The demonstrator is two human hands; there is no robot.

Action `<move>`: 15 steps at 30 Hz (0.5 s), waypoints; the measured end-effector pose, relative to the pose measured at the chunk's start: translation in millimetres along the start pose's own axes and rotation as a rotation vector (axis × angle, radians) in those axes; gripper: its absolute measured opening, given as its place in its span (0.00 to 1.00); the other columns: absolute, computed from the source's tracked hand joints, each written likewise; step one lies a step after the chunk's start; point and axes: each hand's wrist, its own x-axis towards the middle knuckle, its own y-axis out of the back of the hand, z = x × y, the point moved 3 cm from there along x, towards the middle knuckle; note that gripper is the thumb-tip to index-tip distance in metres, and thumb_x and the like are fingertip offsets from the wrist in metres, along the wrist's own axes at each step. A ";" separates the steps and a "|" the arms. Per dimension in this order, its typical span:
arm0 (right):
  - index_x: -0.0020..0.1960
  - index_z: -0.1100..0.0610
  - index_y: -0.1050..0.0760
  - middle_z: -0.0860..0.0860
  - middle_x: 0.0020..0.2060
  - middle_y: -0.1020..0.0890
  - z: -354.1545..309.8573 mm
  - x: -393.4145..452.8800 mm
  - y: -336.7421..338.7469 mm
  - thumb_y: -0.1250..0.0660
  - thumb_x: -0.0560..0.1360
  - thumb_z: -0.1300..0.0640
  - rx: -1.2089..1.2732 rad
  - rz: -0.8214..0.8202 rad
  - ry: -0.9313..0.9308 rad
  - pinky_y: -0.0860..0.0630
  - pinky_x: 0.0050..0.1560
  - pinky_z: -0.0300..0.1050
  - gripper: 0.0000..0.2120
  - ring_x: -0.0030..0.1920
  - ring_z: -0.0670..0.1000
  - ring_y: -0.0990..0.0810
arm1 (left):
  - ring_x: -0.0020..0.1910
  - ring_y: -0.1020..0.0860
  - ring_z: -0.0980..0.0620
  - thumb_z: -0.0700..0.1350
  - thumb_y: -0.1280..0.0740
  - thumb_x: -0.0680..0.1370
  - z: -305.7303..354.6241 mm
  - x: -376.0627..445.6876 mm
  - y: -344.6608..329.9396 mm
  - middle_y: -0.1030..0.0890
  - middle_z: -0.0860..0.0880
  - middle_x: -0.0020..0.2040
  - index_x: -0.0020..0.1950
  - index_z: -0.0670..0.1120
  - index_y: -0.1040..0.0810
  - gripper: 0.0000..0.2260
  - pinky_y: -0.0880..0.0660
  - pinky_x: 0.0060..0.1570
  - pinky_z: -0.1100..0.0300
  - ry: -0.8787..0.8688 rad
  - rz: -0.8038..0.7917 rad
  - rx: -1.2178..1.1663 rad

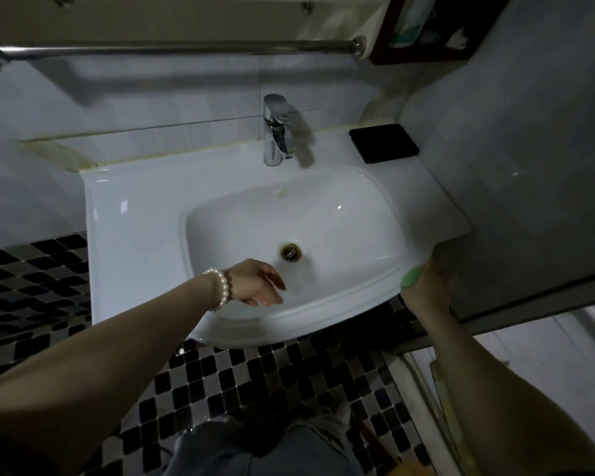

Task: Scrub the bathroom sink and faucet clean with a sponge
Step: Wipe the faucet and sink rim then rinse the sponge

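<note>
sink: glossy white ceramic | faucet: polished chrome | rail: shiny metal | pad: matt black

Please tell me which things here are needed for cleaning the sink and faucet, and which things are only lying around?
For the job: sink, faucet, green sponge at the sink's front right edge with the right hand, left hand over the basin.

Just there: black pad on the sink's back right corner, towel rail, wall cabinet.

White sink below a chrome faucet, with a black pad lying at the back right corner. Left hand, fingers relaxed, over the basin near the drain. Right hand holding a green sponge against the front right rim.
</note>
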 end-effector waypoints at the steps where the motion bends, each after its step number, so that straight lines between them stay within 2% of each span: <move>1: 0.71 0.65 0.43 0.66 0.65 0.32 2.5 -4.4 -1.5 0.36 0.74 0.62 0.023 -0.025 -0.041 0.28 0.57 0.52 0.29 0.60 0.65 0.28 | 0.45 0.20 0.57 0.40 0.28 0.70 -0.2 1.0 -2.0 0.17 0.50 0.46 0.48 0.51 0.21 0.10 0.24 0.42 0.63 0.003 -0.008 0.007; 3: 0.69 0.62 0.41 0.63 0.65 0.34 4.8 -17.3 -9.6 0.36 0.73 0.61 0.084 -0.082 -0.111 0.27 0.54 0.51 0.27 0.57 0.64 0.27 | 0.44 0.20 0.57 0.40 0.28 0.70 -0.6 2.7 -5.5 0.18 0.51 0.45 0.48 0.51 0.21 0.10 0.24 0.41 0.63 0.006 -0.021 0.019; 7: 0.69 0.61 0.41 0.62 0.62 0.36 -2.2 -42.9 -21.7 0.35 0.71 0.65 0.147 -0.105 -0.056 0.27 0.51 0.47 0.29 0.52 0.62 0.27 | 0.44 0.20 0.58 0.40 0.28 0.70 0.3 3.1 -9.0 0.18 0.52 0.44 0.48 0.51 0.21 0.10 0.24 0.40 0.65 -0.007 -0.038 0.025; 12: 0.75 0.60 0.50 0.60 0.67 0.39 -30.3 -100.2 -41.7 0.29 0.69 0.59 0.123 -0.280 0.010 0.29 0.55 0.43 0.42 0.59 0.61 0.28 | 0.45 0.20 0.56 0.39 0.29 0.71 -5.3 0.1 -13.4 0.17 0.51 0.43 0.49 0.50 0.21 0.10 0.24 0.41 0.65 -0.017 -0.050 0.033; 15: 0.73 0.61 0.48 0.60 0.73 0.46 -65.9 -147.9 -61.8 0.28 0.68 0.54 0.098 -0.375 0.131 0.30 0.57 0.41 0.42 0.64 0.61 0.29 | 0.41 0.21 0.57 0.39 0.26 0.68 -15.0 -2.3 -17.9 0.18 0.50 0.42 0.46 0.51 0.21 0.11 0.25 0.38 0.66 -0.047 -0.048 0.101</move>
